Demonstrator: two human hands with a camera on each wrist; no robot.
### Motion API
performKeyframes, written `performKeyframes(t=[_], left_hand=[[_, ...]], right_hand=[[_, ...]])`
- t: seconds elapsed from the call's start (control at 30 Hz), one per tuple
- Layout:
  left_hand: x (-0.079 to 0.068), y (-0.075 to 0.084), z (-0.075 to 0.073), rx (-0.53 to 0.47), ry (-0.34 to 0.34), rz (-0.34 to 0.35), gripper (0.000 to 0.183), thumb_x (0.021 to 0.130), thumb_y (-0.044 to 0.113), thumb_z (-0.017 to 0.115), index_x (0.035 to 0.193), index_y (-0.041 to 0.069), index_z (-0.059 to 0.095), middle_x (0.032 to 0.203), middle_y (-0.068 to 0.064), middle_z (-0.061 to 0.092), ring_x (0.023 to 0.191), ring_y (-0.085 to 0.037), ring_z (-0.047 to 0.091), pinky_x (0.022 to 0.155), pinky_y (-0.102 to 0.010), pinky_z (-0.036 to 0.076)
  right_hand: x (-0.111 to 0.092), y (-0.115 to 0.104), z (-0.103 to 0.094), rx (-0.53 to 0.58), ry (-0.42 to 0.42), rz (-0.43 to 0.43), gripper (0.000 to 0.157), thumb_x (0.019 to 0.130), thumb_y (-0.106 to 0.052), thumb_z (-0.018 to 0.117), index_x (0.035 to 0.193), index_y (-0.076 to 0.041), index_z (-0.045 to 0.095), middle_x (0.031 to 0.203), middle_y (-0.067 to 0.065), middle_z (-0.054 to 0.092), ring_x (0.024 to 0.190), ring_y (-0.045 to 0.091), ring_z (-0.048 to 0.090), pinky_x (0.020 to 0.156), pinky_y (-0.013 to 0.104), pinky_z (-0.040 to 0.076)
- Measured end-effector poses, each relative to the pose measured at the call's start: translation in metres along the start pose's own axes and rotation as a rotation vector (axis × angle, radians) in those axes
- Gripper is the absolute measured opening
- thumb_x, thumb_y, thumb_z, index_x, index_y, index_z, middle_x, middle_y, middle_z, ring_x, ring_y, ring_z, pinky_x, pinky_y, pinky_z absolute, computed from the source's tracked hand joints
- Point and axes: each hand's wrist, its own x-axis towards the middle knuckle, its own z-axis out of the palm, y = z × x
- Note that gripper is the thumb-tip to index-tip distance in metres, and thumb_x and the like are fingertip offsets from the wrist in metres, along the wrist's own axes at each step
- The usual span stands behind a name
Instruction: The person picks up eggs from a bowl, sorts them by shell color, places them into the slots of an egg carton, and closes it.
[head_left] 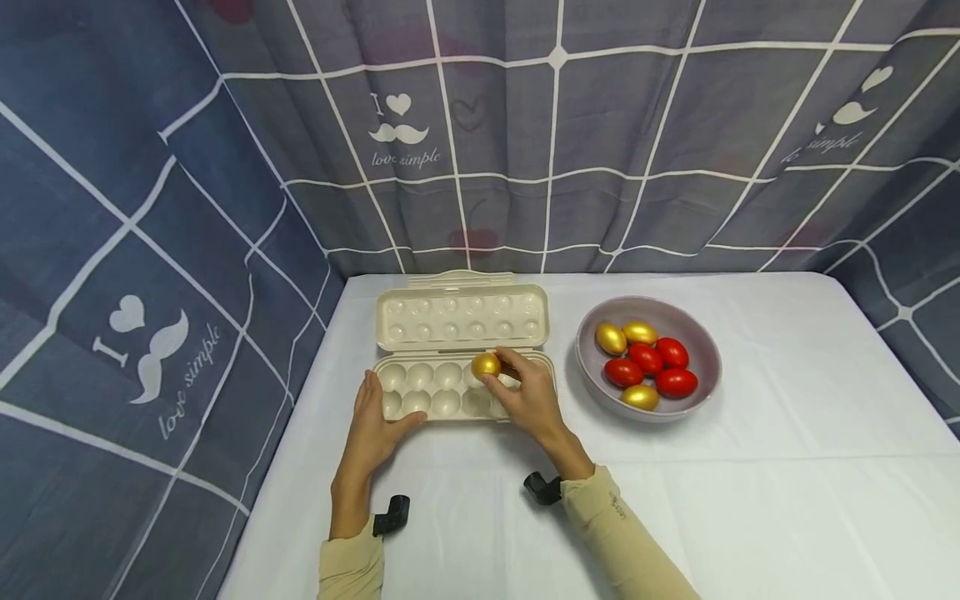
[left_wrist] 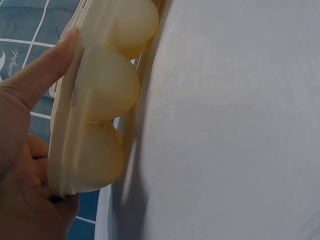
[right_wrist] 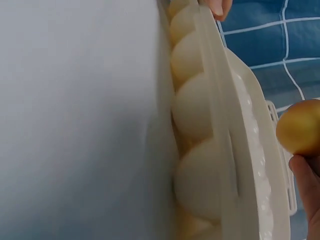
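1. One gold egg (head_left: 486, 366) is located over the far row of cups in an egg carton (head_left: 447, 403). The right wrist view shows the egg raised above the carton's rim.
2. The right hand (head_left: 531, 398) pinches this egg between the thumb and the fingers, reaching over the carton from its near right side.
3. The left hand (head_left: 372, 429) is spread at the left end of the carton. The fingers lie along the end wall; the thumb extends apart from them onto the near rim. Full finger contact on the underside cannot be told.
4. The carton lies lengthwise across the white table (head_left: 787, 375), with two rows of cups in its base. Its lid (head_left: 463, 318) is folded back on the far side, inner face up, showing two rows of bumps.
5. A round mauve bowl (head_left: 693, 332) stands to the right of the carton, near it but apart. It contains seven eggs: three gold eggs (head_left: 640, 397) and four red eggs (head_left: 677, 382).
6. Two tan sleeves (head_left: 615, 525) cover the forearms. A black fitting (head_left: 392, 515) projects at each wrist.
7. A dark checked curtain (head_left: 510, 117) with white lines and printed lettering hangs behind the table and along both sides.
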Motion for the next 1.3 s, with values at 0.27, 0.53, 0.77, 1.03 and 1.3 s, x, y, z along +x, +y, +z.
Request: performKeyframes(t=[0.27,0.53,0.77,1.03,1.3], left_hand=[[0.002,0.000,0.000,0.015,0.014,-0.001,0.124,0.074,0.037,0.087,0.150,-0.015,0.004,0.157,-0.035,0.002,0.147,-0.044,0.002,0.117,-0.054,0.011],[0.003,0.000,0.000,-0.003,0.008,-0.005,0.124,0.074,0.036,0.088,0.150,-0.014,0.003,0.157,-0.034,0.000,0.147,-0.043,0.001,0.117,-0.053,0.009],[0.003,0.000,0.000,0.004,0.003,-0.006,0.124,0.075,0.036,0.087,0.150,-0.015,0.003,0.157,-0.035,0.000,0.147,-0.044,0.000,0.117,-0.053,0.010],[0.003,0.000,0.000,0.018,0.003,0.005,0.123,0.075,0.038,0.086,0.149,-0.017,0.005,0.156,-0.036,0.002,0.147,-0.045,0.001,0.117,-0.054,0.010],[0.002,0.000,-0.002,0.029,0.002,0.016,0.123,0.075,0.038,0.086,0.149,-0.017,0.004,0.156,-0.037,0.002,0.146,-0.045,0.001,0.117,-0.054,0.011]], right_hand=[[0.000,-0.002,0.024,-0.004,-0.067,0.032,0.033,0.083,-0.007,0.080,0.111,0.005,0.070,0.106,0.016,0.071,0.095,0.027,0.070,0.081,0.034,0.057],[0.006,0.003,0.045,-0.031,-0.115,0.067,0.028,0.085,-0.008,0.078,0.110,0.005,0.070,0.104,0.015,0.071,0.094,0.025,0.069,0.082,0.029,0.056],[0.009,0.007,0.053,-0.158,-0.152,0.160,0.030,0.087,-0.014,0.077,0.113,0.001,0.070,0.105,0.011,0.071,0.093,0.022,0.069,0.080,0.027,0.055],[0.014,0.010,0.058,-0.219,-0.151,0.172,0.030,0.087,-0.015,0.076,0.111,0.003,0.070,0.107,0.013,0.068,0.095,0.025,0.066,0.083,0.035,0.054],[0.013,0.013,0.063,-0.254,-0.211,0.116,0.031,0.088,-0.016,0.076,0.115,-0.002,0.069,0.109,0.010,0.069,0.098,0.023,0.065,0.086,0.038,0.052]])
